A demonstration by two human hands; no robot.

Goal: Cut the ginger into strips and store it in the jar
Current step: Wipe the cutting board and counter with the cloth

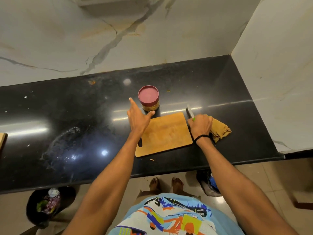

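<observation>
Jar, lid on, stands at 1 o'clock from the left hand, fingers spread; right hand, at 3 o'clock, grips the knife

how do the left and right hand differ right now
The left hand is open with straight fingers and holds nothing; the right hand is curled round the knife. The left hand hovers beside the jar at the far left corner of the cutting board; the right hand is off its right edge, by the brown cloth. The right wrist wears a black band; the left shows none. Both are bare, above the black counter.
</observation>
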